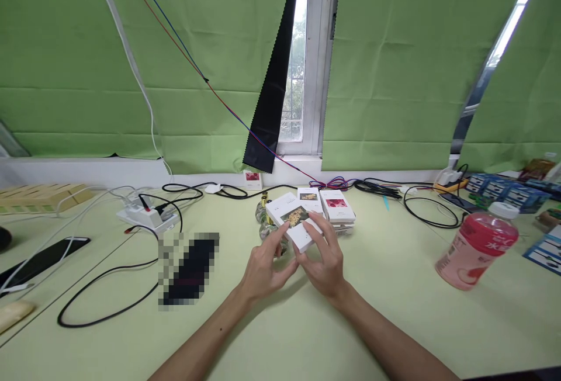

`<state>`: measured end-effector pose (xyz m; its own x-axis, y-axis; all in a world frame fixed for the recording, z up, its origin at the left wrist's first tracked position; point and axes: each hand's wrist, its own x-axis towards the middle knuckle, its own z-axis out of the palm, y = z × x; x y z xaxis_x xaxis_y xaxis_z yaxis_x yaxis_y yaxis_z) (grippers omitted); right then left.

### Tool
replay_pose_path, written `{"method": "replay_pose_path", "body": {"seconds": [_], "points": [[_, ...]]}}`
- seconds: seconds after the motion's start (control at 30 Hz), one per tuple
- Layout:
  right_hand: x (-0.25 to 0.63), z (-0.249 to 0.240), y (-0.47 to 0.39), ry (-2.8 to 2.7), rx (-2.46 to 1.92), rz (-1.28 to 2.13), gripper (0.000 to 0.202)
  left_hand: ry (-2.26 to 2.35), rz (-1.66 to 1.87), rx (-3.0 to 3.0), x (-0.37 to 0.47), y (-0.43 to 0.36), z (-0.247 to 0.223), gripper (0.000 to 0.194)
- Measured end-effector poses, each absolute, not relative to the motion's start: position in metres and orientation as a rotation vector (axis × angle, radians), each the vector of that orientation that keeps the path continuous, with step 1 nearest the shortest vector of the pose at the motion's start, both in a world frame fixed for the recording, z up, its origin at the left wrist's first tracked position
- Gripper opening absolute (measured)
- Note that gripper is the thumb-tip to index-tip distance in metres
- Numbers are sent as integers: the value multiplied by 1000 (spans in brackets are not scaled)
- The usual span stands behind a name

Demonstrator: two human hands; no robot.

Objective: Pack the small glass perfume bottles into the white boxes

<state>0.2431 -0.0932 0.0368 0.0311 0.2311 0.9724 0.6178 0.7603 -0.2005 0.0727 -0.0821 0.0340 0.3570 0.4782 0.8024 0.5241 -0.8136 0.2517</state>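
Observation:
A small white box (286,203) with a picture of yellow flowers on its face is tilted up above the table. My left hand (266,264) grips its near left side, the fingers curled and the thumb reaching toward its lower edge. On the near right, my right hand (324,257) has its fingertips on the printed face and its thumb at the bottom corner. Just behind stands another white box (310,195) with a yellow picture. To the right lies a stack of white boxes topped by one with a pink picture (337,204). Partly hidden at the left is a shiny gold and glass-like object (262,217).
A pink drink bottle (477,246) stands on the right of the pale green table (377,334). At the left are a power strip (146,214), looping black cables (65,305) and a phone (48,261). Blue boxes (508,188) sit at the far right. A pixelated dark patch covers something left of centre.

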Motion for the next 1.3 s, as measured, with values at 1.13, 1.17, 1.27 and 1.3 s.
{"method": "replay_pose_path", "body": {"seconds": [1.13,1.17,1.27,1.3], "points": [[251,45,-97,-1322,-912,-10,25,-1128,-1611,-2782,76,-89,36,56],[250,44,-97,-1307,-930,23,26,-1134,-1614,-2790,77,-89,36,56],[250,43,-97,-1264,-967,100,28,-1163,-1618,-2807,78,-90,37,55],[250,42,-96,-1251,-973,120,29,-1171,-1623,-2811,78,-90,37,55]]}}
